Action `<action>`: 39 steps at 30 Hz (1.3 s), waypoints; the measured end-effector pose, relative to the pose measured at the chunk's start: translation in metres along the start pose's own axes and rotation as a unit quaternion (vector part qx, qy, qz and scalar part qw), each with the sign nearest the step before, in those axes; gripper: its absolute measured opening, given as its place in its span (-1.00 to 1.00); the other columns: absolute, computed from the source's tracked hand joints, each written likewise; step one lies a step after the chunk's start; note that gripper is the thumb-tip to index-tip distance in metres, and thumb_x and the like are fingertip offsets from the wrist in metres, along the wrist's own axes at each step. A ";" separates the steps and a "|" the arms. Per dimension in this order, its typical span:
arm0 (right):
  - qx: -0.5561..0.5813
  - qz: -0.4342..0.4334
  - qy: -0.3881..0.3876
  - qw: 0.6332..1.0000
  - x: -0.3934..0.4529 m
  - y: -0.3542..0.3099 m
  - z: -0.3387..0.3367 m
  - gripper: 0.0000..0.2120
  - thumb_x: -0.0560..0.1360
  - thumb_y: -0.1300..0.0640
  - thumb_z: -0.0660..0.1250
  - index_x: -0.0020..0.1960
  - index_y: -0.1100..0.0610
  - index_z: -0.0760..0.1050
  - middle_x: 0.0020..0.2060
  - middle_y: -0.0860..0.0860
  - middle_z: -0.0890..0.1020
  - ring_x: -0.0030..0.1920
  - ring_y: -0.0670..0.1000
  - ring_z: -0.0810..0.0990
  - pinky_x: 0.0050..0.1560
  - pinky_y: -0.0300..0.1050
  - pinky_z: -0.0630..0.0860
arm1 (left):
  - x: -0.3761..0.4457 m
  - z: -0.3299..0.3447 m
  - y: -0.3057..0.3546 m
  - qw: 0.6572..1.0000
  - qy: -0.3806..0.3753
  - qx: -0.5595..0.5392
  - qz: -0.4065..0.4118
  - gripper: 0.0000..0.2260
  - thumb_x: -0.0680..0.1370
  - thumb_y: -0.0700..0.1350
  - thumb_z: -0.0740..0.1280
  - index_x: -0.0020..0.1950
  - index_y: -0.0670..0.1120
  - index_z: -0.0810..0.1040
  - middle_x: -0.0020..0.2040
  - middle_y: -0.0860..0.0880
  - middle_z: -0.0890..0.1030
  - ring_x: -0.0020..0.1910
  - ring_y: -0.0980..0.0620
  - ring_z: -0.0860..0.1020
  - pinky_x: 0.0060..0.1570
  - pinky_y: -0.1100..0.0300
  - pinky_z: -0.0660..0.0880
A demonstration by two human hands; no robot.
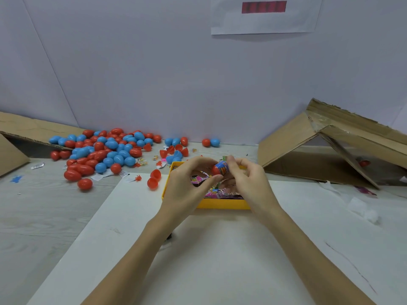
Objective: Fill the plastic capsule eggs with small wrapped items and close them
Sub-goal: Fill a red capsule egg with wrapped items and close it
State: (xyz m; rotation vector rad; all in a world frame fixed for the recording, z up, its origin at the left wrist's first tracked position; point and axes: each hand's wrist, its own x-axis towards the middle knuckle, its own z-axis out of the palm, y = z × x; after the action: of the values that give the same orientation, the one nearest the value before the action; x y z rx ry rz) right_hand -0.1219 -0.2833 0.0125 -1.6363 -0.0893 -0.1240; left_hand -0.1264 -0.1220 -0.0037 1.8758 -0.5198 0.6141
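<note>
Both forearms reach up from the bottom edge across a white sheet [220, 249] spread on the pale wood-grain table [44, 216]. Over the sheet's far end, the left hand [189, 186] holds a red egg half [215, 170] between thumb and curled fingers, its open side turned toward the right. The right hand [246, 179] pinches a small wrapped item [223, 167] with a blue and orange printed wrapper, which sits in the mouth of that half; how deep it goes I cannot tell, since the fingers are slightly blurred.

Directly beneath the hands stands a yellow tray [220, 204], holding a jumble of more wrapped packets [217, 192] in pink, purple and green print. The hands hide much of its inside.

Just left of the tray, 2 open red halves [154, 179] lie touching each other on the sheet's edge. Farther left and back, a large heap of closed eggs [105, 150], red and blue mixed, spreads over the table up to the wall, with a few open halves and scraps of wrapper at its right fringe. 2 closed eggs, 1 red and 1 blue [211, 142], sit apart against the wall.

Cardboard flaps [22, 133] lie at the far left. At the right a collapsed cardboard box [319, 155] lies open toward the camera, with something red [364, 163] dimly visible inside. White paper [264, 16] with a red strip hangs on the wall.
</note>
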 end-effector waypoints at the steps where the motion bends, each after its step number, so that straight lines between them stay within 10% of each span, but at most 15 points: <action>1: -0.010 -0.031 -0.008 0.999 -0.001 0.001 0.001 -0.75 0.63 -0.03 0.35 0.15 0.15 0.59 -0.21 0.07 0.75 -0.22 0.03 0.74 -0.27 -0.13 0.62 | 0.000 0.000 0.000 1.000 0.014 0.001 0.003 -0.76 0.50 -0.18 0.54 0.14 -0.07 0.64 -0.02 0.11 0.69 -0.04 0.03 0.67 -0.01 0.15 0.62; 12: -0.094 -0.137 0.070 0.984 -0.007 0.006 0.009 -0.71 0.48 0.06 0.56 0.16 0.07 0.63 -0.18 -0.07 0.75 -0.15 -0.16 0.72 -0.12 -0.23 0.66 | -0.006 0.002 0.001 0.977 0.117 0.141 0.107 -0.78 0.42 -0.26 0.56 0.04 -0.23 0.71 -0.07 -0.06 0.72 -0.09 0.12 0.63 0.00 0.48 0.52; 23: -0.030 -0.118 0.027 0.992 -0.002 0.003 0.001 -0.84 0.68 0.13 0.29 0.17 0.16 0.61 -0.19 0.06 0.76 -0.21 0.02 0.75 -0.21 -0.02 0.68 | 0.000 0.001 0.007 0.992 0.027 -0.095 -0.080 -0.73 0.55 -0.14 0.48 0.23 -0.06 0.59 -0.01 0.02 0.72 0.00 0.03 0.71 0.07 0.02 0.65; 39: 0.020 -0.074 0.011 0.997 0.001 0.006 -0.003 -0.87 0.63 0.01 0.36 0.10 0.01 0.65 -0.12 -0.03 0.75 -0.07 -0.08 0.73 -0.18 -0.23 0.64 | -0.005 0.009 0.009 0.999 0.044 -0.019 -0.011 -0.69 0.50 -0.22 0.53 0.22 -0.13 0.59 0.01 0.03 0.72 -0.02 0.14 0.70 0.04 0.21 0.63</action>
State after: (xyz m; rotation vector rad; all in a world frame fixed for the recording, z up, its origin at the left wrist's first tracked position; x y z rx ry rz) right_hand -0.1206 -0.2867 0.0071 -1.5867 -0.1947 -0.2518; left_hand -0.1344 -0.1334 -0.0039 1.8086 -0.4495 0.6641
